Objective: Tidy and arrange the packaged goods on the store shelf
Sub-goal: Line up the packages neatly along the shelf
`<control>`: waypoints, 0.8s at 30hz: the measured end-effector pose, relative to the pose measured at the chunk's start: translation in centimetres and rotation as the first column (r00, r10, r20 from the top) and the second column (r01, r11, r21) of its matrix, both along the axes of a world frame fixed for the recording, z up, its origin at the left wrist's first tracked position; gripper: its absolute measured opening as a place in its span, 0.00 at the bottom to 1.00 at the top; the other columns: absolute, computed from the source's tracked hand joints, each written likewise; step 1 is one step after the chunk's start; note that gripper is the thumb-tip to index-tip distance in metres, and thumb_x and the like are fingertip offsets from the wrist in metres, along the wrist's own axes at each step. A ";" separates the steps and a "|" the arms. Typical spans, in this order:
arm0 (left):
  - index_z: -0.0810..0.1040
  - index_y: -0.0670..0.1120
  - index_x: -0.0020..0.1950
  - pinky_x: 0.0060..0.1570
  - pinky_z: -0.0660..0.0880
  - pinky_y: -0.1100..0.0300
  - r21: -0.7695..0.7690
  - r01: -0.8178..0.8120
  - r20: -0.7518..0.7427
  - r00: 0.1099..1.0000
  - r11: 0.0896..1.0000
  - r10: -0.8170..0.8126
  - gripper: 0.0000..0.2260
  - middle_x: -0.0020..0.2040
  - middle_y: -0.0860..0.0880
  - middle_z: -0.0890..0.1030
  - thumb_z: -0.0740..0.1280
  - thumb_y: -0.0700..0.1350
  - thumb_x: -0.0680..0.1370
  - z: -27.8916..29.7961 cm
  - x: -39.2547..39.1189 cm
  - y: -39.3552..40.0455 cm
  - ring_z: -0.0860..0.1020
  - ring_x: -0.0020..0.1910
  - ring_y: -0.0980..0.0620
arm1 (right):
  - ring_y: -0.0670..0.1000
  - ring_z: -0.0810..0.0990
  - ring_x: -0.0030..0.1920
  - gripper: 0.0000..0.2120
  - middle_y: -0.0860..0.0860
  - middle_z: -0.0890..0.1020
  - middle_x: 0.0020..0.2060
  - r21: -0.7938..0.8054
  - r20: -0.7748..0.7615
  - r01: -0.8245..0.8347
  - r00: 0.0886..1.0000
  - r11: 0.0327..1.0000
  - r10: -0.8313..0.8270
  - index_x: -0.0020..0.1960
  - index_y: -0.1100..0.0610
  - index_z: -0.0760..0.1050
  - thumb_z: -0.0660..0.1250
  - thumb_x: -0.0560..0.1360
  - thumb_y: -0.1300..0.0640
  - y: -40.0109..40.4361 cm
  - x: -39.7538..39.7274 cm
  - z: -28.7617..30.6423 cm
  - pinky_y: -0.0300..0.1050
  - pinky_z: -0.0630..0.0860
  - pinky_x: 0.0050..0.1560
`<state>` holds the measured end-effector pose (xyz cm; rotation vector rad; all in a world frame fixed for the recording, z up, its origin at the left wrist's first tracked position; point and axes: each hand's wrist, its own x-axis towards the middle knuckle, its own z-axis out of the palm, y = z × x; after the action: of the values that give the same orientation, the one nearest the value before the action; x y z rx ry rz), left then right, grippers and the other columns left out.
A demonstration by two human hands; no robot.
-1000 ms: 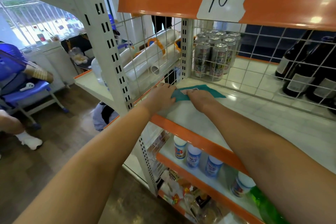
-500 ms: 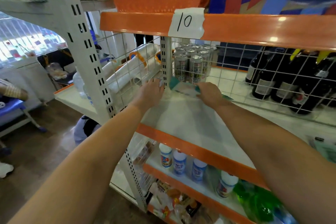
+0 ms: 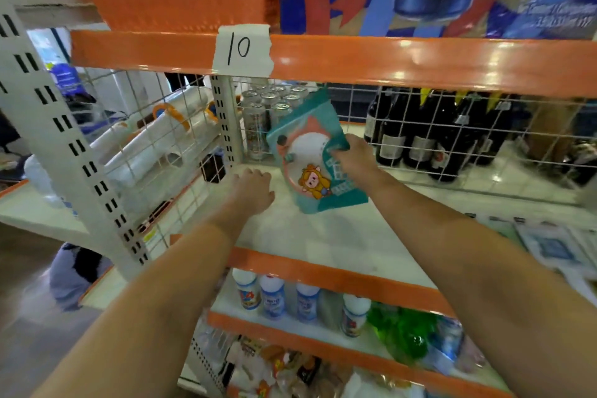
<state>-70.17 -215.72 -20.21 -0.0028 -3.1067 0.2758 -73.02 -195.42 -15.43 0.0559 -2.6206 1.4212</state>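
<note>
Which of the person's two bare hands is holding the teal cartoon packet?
The right hand grips the teal cartoon packet by its right edge, holding it tilted above the white shelf. The left hand holds nothing.

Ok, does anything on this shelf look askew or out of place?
Only the teal cartoon packet: it is tilted, not standing square, because the right hand grips its edge. The left hand rests on the shelf. The cans stand upright.

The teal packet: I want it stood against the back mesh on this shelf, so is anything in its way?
Nothing visible. The right hand holds the packet tilted by the mesh; cans stand behind it.
</note>
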 end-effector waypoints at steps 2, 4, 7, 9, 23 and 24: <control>0.66 0.45 0.72 0.65 0.65 0.48 -0.020 0.027 0.004 1.000 0.999 -0.027 0.21 0.69 0.43 0.69 0.56 0.53 0.81 -0.1 -0.4 0.4 0.66 0.69 0.43 | 0.57 0.81 0.51 0.11 0.55 0.81 0.49 -0.130 0.042 0.025 0.999 0.991 -0.020 0.57 0.59 0.76 0.66 0.76 0.58 0.7 0.2 -0.4 0.50 0.77 0.54; 0.67 0.45 0.71 0.65 0.65 0.48 -0.024 0.054 0.008 0.999 0.998 -0.054 0.21 0.69 0.43 0.70 0.57 0.53 0.81 -0.1 -1.0 0.6 0.67 0.69 0.43 | 0.57 0.82 0.49 0.07 0.53 0.80 0.45 -0.244 0.090 0.060 0.995 0.968 -0.040 0.54 0.56 0.76 0.67 0.76 0.59 1.5 0.5 -1.1 0.53 0.80 0.54; 0.67 0.46 0.71 0.65 0.65 0.47 -0.003 0.078 0.047 0.996 0.997 -0.077 0.21 0.69 0.44 0.70 0.57 0.53 0.80 -0.2 -1.8 1.0 0.66 0.69 0.43 | 0.60 0.83 0.48 0.04 0.55 0.82 0.45 -0.347 0.134 0.134 0.987 0.928 -0.093 0.49 0.53 0.75 0.67 0.75 0.60 2.8 0.8 -2.2 0.57 0.80 0.53; 0.65 0.47 0.72 0.66 0.64 0.48 0.005 0.114 0.067 0.991 0.994 -0.114 0.22 0.70 0.45 0.69 0.57 0.53 0.80 -0.3 -2.2 1.5 0.65 0.70 0.44 | 0.62 0.82 0.49 0.05 0.57 0.81 0.46 -0.396 0.161 0.185 0.978 0.900 -0.130 0.48 0.52 0.74 0.66 0.76 0.61 3.8 1.2 -3.0 0.60 0.80 0.53; 0.64 0.48 0.74 0.66 0.63 0.49 0.001 0.476 0.110 0.874 0.879 -0.473 0.22 0.70 0.45 0.68 0.54 0.54 0.82 -2.2 -2.8 12.2 0.65 0.69 0.45 | 0.50 0.77 0.34 0.11 0.55 0.79 0.42 -0.511 0.288 0.541 0.840 0.668 -0.460 0.59 0.65 0.74 0.65 0.78 0.62 14.4 8.4 -5.4 0.45 0.77 0.36; 0.64 0.48 0.74 0.66 0.63 0.49 0.011 0.499 0.112 0.860 0.866 -0.497 0.22 0.70 0.45 0.68 0.54 0.54 0.82 -2.0 -2.8 13.4 0.65 0.70 0.44 | 0.50 0.78 0.34 0.11 0.55 0.79 0.43 -0.503 0.283 0.553 0.832 0.664 -0.478 0.60 0.64 0.73 0.64 0.78 0.62 15.5 9.0 -5.3 0.44 0.76 0.36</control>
<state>-73.02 -202.27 -22.20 -0.8385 -3.0591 0.2910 -64.00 -179.95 -20.71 -0.8154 -1.9077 1.9187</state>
